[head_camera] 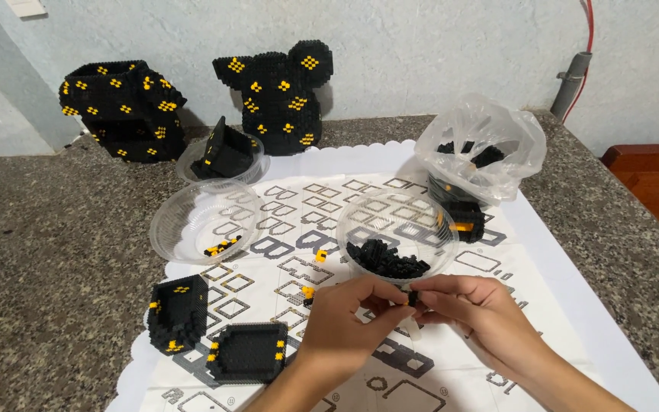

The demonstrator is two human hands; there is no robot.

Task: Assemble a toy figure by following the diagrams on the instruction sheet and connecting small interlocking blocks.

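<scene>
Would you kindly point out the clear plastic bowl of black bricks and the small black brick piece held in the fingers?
clear plastic bowl of black bricks point(360, 221), head view, bare far wall.
small black brick piece point(413, 297), head view, its middle.

Both hands, left hand point(345, 313) and right hand point(470, 305), meet just below the bowl of black bricks point(397, 240), which blocks the way forward. Block pieces point(219, 336) crowd the left. Open paper sheet point(566, 305) and stone counter point(47, 252) lie on either flank.

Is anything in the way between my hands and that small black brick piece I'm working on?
No. The left hand and right hand already pinch the small black piece between their fingertips, just in front of the clear bowl.
</scene>
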